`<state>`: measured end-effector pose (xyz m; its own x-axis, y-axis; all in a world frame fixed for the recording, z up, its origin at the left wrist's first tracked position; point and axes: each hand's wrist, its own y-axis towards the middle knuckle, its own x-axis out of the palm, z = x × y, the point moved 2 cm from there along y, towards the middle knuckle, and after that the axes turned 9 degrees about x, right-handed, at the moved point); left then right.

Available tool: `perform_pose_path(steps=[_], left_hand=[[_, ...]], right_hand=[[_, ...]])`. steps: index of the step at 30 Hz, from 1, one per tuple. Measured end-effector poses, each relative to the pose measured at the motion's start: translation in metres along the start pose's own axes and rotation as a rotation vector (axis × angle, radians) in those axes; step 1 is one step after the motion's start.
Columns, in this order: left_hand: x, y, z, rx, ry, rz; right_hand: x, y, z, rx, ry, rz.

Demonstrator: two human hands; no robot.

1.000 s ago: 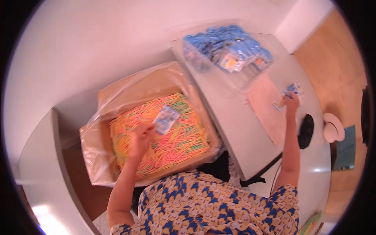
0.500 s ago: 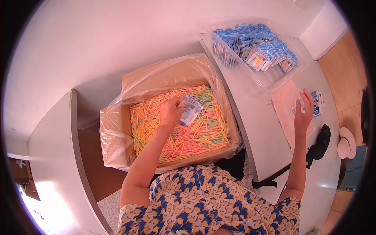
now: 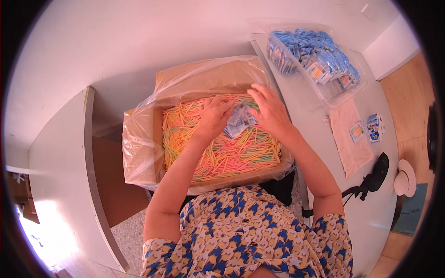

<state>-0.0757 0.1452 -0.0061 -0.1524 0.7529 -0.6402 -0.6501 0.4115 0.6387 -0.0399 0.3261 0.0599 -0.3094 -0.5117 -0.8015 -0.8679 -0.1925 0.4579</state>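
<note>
Over an open carton (image 3: 140,153) lined with clear plastic, my left hand (image 3: 215,116) grips a small clear plastic packet (image 3: 239,121) with blue printing. The packet is tilted and looks slightly crumpled. At its right side is my right hand (image 3: 273,113), fingers apart, with the thumb at or against the packet's edge. Whether that thumb presses on it is hard to see. Below both hands, a thick layer of thin pastel sticks (image 3: 232,160) in pink, orange, yellow and green fills the carton.
A clear plastic bin (image 3: 333,99) of blue packets stands on the right-hand table (image 3: 306,127). Nearby lie a pink cloth (image 3: 345,150) with a packet on it, a blue-and-white packet (image 3: 375,127) and a black strapped object (image 3: 378,171). A white panel (image 3: 62,162) stands left.
My right hand has come left from above the cloth to the packet over the carton. My left hand has shifted slightly right and up, and the packet is turned differently.
</note>
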Motion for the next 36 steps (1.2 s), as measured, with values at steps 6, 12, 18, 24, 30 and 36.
perform_pose_path(steps=[6,12,18,24,30,36], left_hand=[[-0.043,-0.007,-0.021,-0.166,-0.444,-0.119],[-0.103,-0.047,-0.028,-0.482,-0.63,0.211],[-0.132,-0.084,-0.043,-0.66,-0.566,0.544],[-0.133,-0.08,-0.058,-0.617,-0.654,0.674],[-0.136,-0.079,-0.06,-0.556,-0.421,0.579],[-0.137,-0.077,-0.059,-0.585,-0.376,0.446]], right_hand=[[0.03,0.023,-0.021,0.103,0.268,-0.137],[0.066,0.011,-0.063,0.048,0.222,-0.469],[0.11,0.004,-0.109,-0.204,-0.215,-0.636],[0.121,0.027,-0.118,-0.243,-0.393,-0.898],[0.13,0.019,-0.136,-0.402,-0.537,-0.893],[0.146,0.007,-0.119,-0.544,-0.564,-0.748]])
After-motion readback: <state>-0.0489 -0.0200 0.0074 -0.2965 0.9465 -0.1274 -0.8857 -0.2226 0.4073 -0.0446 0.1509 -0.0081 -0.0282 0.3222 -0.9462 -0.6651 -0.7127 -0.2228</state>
